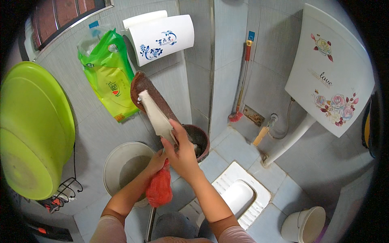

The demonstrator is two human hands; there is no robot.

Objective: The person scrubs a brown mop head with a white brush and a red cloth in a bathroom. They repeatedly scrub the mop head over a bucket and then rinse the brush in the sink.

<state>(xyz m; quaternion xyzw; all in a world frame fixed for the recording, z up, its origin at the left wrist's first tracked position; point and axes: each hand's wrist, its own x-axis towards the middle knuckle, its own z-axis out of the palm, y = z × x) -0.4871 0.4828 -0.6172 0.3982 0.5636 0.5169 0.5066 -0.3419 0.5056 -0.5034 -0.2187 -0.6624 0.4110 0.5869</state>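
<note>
Two hands busy: right hand [183,153] clamped on a pale toothed brush [157,114] raised over the dark bucket [201,139], left hand [156,162] gripping a red mesh bag [159,189], perhaps wet, so liable to slip down toward the squat toilet [239,194].

A basin [34,129] hangs on the left wall, with a bag [107,77] and a paper holder [160,36] to its right. On the floor, a bucket [125,166] stands left of the squat pan [243,194]. A cistern [330,69] is mounted behind the pan on the right, and a brush [242,81] hangs in the corner.
</note>
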